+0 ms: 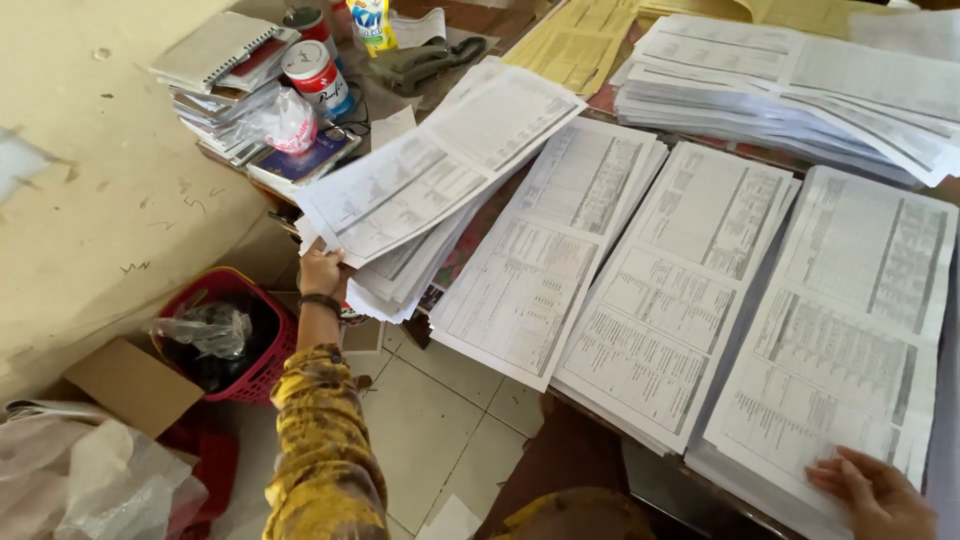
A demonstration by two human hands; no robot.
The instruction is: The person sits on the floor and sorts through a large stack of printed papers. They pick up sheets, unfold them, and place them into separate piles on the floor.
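Stacks of printed sheets cover the table (600, 100) in overlapping rows. Left hand (320, 272) pinches the leftmost stack (430, 180) at its overhanging edge, steadying it; right hand (875, 490) lies flat, fingers spread, on the rightmost stack (850, 330).

Single head view, looking steeply down, close over paper-covered table (600, 100).

Surface (600, 100) packed with stacks of printed sheets (640, 300) side by side, yellow forms (575, 40) behind; red basket (262, 365) down on the tiled floor (440, 420).
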